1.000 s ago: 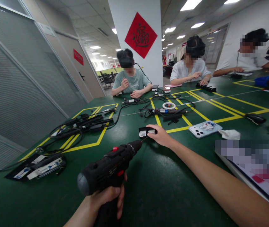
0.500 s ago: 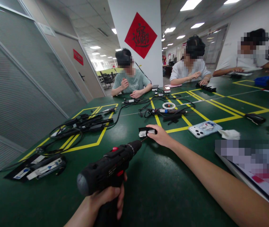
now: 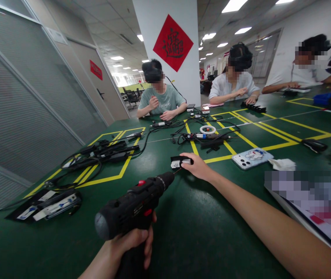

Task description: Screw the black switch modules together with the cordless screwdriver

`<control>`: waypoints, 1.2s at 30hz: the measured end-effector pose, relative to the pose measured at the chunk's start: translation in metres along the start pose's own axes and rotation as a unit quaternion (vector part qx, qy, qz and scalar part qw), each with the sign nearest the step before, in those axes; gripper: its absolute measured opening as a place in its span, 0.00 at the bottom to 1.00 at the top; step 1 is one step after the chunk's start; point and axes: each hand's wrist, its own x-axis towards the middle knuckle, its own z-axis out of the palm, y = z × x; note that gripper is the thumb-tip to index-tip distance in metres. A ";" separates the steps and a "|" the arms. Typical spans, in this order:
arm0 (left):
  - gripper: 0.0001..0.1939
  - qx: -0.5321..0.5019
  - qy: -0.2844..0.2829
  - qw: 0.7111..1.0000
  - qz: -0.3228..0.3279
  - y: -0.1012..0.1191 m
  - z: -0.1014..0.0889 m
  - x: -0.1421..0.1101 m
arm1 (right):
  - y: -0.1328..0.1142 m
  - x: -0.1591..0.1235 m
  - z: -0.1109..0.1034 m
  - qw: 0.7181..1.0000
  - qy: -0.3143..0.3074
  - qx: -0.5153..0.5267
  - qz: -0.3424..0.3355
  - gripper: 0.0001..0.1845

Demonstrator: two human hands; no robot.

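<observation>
My left hand [image 3: 134,244] is wrapped round the grip of a black cordless drill [image 3: 133,205] with red switches. The drill points away and to the right, and its thin bit [image 3: 177,171] reaches up to a small black part with a silver and white piece in it [image 3: 176,164]. My right hand [image 3: 196,166] grips the right end of that part between thumb and fingers, low over the green table [image 3: 212,217]. Whether the bit touches the part, I cannot tell. The fingers behind the part are hidden.
Black cables and devices [image 3: 107,151] lie on the left, with flat black pieces [image 3: 45,205] closer in. A ring of white tape [image 3: 207,130] and tools sit mid-table. A phone [image 3: 252,158], a tissue [image 3: 283,165] and a laptop-like device [image 3: 281,217] are on the right. Several people sit opposite.
</observation>
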 end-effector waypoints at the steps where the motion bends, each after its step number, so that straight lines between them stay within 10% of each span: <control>1: 0.16 0.000 0.000 1.000 0.000 0.000 0.000 0.000 | 0.000 0.000 0.000 1.000 0.001 0.000 0.000 0.23; 36: 0.16 0.079 0.016 0.996 0.027 0.009 0.004 -0.001 | -0.002 0.000 -0.001 1.000 -0.005 -0.001 0.012 0.23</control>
